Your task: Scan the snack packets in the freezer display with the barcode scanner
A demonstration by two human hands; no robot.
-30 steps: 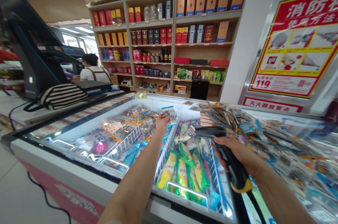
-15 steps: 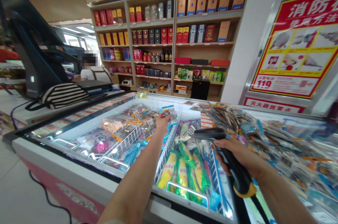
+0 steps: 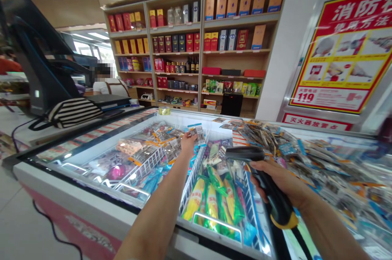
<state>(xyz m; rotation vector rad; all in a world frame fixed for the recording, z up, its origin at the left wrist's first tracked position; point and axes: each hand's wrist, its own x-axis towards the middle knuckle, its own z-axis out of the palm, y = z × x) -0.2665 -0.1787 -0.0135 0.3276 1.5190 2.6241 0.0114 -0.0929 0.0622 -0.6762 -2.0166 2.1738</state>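
Over the open chest freezer (image 3: 101, 211), my left hand (image 3: 188, 142) is closed on the edge of a small clear snack packet (image 3: 199, 134) with a blue top strip. More packets (image 3: 171, 149) with orange edges lie just left of and below it, on the wire baskets. My right hand (image 3: 275, 182) wraps round the handle of a black and yellow barcode scanner (image 3: 272, 194), its head (image 3: 245, 153) pointing left above the basket. Beneath the scanner, yellow and green corn-shaped ice-cream packs (image 3: 212, 200) fill a white wire basket (image 3: 191, 176).
A heap of snack packets (image 3: 306, 162) covers the right side of the freezer top. On the left counter stand a black checkout terminal (image 3: 39, 55) and a striped bag (image 3: 76, 112). Behind are shelves of boxed goods (image 3: 174, 43) and a person in a white top (image 3: 113, 86).
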